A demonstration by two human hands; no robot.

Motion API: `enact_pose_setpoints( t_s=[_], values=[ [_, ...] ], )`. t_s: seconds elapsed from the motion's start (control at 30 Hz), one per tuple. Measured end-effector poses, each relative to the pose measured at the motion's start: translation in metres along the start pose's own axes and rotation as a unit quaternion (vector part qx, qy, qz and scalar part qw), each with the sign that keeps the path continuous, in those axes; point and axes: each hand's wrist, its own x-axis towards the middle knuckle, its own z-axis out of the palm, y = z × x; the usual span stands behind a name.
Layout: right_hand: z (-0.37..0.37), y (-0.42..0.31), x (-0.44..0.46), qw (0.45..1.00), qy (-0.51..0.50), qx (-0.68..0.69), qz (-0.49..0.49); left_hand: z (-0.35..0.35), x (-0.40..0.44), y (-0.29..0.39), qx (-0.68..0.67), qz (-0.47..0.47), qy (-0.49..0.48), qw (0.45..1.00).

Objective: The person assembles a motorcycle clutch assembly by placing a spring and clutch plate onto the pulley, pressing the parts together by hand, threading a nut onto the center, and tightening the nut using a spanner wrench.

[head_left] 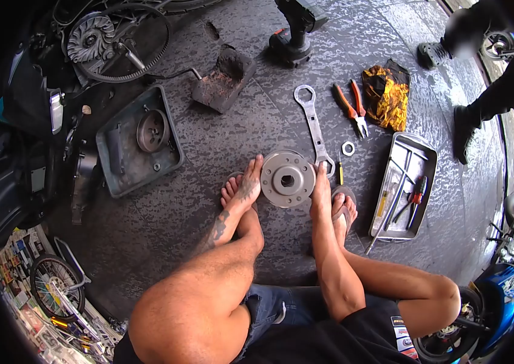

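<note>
Between my hands stands a round grey metal clutch plate (274,195), with a ring of holes and a raised centre hub facing up. My left hand (251,180) presses on its left edge, fingers together. On the opposite edge my right hand (321,189) grips it, its fingers pointing away from me. Just beyond the right fingertips lies the ring end of a long flat metal wrench (313,124). A small yellow-handled screwdriver (340,173) and a metal nut (348,148) are a little farther right. The underside of the plate is hidden.
On the left, a grey tray (104,159) holds a round metal drum (152,130). Rightward are orange-handled pliers (350,104), a stained cloth (387,97) and a tool tray (428,159). A cordless impact driver (293,36) stands ahead. Another person's foot (464,133) is at right.
</note>
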Motion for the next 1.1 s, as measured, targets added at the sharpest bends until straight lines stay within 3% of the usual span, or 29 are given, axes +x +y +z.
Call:
enact_pose_setpoints(
  t_s=[0.17,0.37,0.47,0.5,0.6,0.67,0.7,0.77,0.8,0.97,1.03,1.07,1.1],
  values=[
    [-0.014,-0.01,-0.014,1.0,-0.006,-0.002,0.005,-0.01,-0.018,0.022,0.024,-0.011,-0.018,0.999],
    [-0.019,0.074,0.071,0.996,-0.021,-0.081,-0.032,0.05,0.069,-0.095,-0.238,0.035,0.116,0.964],
    [-0.026,0.091,0.099,0.981,0.089,-0.095,-0.141,0.052,0.108,-0.137,-0.369,0.056,0.177,0.911],
    [-0.027,0.071,0.088,0.985,0.077,-0.057,-0.144,0.045,0.114,-0.147,-0.396,0.065,0.194,0.895],
    [-0.031,0.022,0.068,0.971,0.011,-0.12,-0.204,-0.002,0.098,-0.162,-0.42,0.106,0.236,0.87],
    [-0.035,-0.01,0.039,0.931,-0.079,-0.26,-0.242,-0.043,0.052,-0.156,-0.383,0.128,0.245,0.881],
    [-0.034,-0.008,0.042,0.93,-0.079,-0.257,-0.249,-0.062,0.025,-0.147,-0.358,0.139,0.25,0.889],
    [-0.029,-0.002,0.04,0.877,-0.143,-0.359,-0.285,-0.092,-0.039,-0.107,-0.273,0.154,0.257,0.914],
    [-0.028,-0.006,0.033,0.898,-0.166,-0.354,-0.201,-0.101,-0.062,-0.092,-0.245,0.168,0.258,0.919],
    [-0.012,0.029,0.037,0.916,-0.074,-0.276,-0.282,-0.118,-0.132,-0.03,-0.103,0.191,0.289,0.932],
    [-0.008,0.045,0.051,0.921,-0.039,-0.285,-0.262,-0.113,-0.137,-0.009,0.036,0.153,0.297,0.942],
    [-0.007,0.051,0.064,0.919,-0.044,-0.289,-0.265,-0.114,-0.131,-0.002,0.03,0.157,0.305,0.939],
    [-0.011,0.044,0.057,0.92,-0.047,-0.295,-0.255,-0.114,-0.121,0.004,0.15,0.159,0.311,0.925]
  ],
)
